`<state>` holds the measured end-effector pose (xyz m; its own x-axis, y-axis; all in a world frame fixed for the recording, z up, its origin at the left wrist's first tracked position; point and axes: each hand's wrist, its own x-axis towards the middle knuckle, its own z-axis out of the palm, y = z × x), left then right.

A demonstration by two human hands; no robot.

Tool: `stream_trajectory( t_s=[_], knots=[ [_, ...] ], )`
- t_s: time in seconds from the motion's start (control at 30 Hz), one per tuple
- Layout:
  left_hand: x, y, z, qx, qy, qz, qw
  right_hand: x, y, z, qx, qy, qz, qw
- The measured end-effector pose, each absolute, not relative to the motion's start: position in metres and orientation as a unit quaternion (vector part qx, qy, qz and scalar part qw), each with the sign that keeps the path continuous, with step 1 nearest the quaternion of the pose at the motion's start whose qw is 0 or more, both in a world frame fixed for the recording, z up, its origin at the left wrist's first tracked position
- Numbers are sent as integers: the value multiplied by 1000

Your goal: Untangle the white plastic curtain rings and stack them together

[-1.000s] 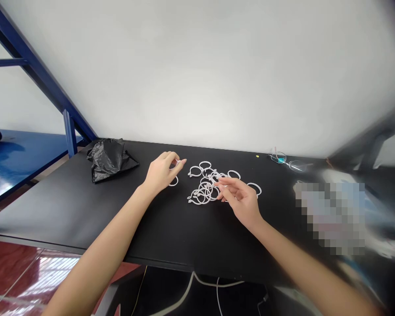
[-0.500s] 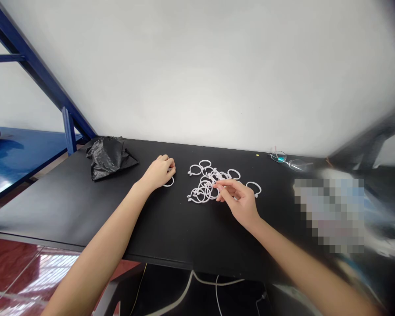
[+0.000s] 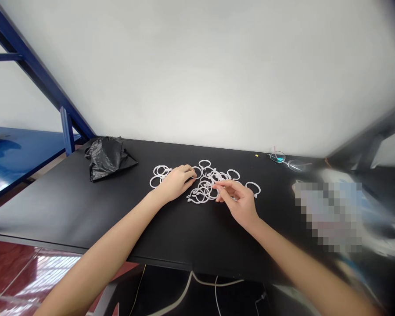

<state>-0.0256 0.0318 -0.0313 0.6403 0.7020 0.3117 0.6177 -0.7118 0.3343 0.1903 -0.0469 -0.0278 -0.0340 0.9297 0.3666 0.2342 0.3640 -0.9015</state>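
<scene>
Several white curtain rings with small eyelets lie in a loose pile (image 3: pixel 204 193) on the black table (image 3: pixel 171 232). At the pile's left edge, my left hand (image 3: pixel 176 182) has its fingers closed on the near side of one curtain ring (image 3: pixel 197 167). My right hand (image 3: pixel 238 199) is over the pile's right side, thumb and forefinger pressed together; whatever they pinch is too small to make out. Left of my left hand lies a smaller group of rings (image 3: pixel 156 181), partly hidden by that hand. A single ring (image 3: pixel 253 185) rests beyond my right hand.
A crumpled black plastic bag (image 3: pixel 108 158) sits at the table's back left. Eyeglasses (image 3: pixel 286 161) lie near the wall at the back right. A blurred-out item (image 3: pixel 329 217) is on the right. Blue metal framing (image 3: pixel 49 83) rises at the left.
My left hand has moved right, from the smaller group of rings to a ring at the pile's edge, leaving that group in view. My right hand has stayed in place.
</scene>
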Motion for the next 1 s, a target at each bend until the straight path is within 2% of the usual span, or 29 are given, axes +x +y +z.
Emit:
stream_trajectory(
  t_s=[0.17,0.27,0.37,0.47,0.63,1.0],
  knots=[
    [-30,33,-22,867,383,267,174,191,-46,-29,-463,-642,322,519],
    [-28,29,-14,777,383,347,360,191,-46,-27,-457,-647,321,519],
    [-21,20,-6,655,338,364,569,190,-48,-24,-443,-664,308,518],
    [-9,9,-1,590,308,347,661,188,-51,-23,-419,-691,290,513],
    [7,-3,-3,551,302,345,698,185,-54,-24,-397,-711,224,535],
    [2,1,-4,608,315,352,638,189,-51,-23,-412,-722,152,535]
  ],
)
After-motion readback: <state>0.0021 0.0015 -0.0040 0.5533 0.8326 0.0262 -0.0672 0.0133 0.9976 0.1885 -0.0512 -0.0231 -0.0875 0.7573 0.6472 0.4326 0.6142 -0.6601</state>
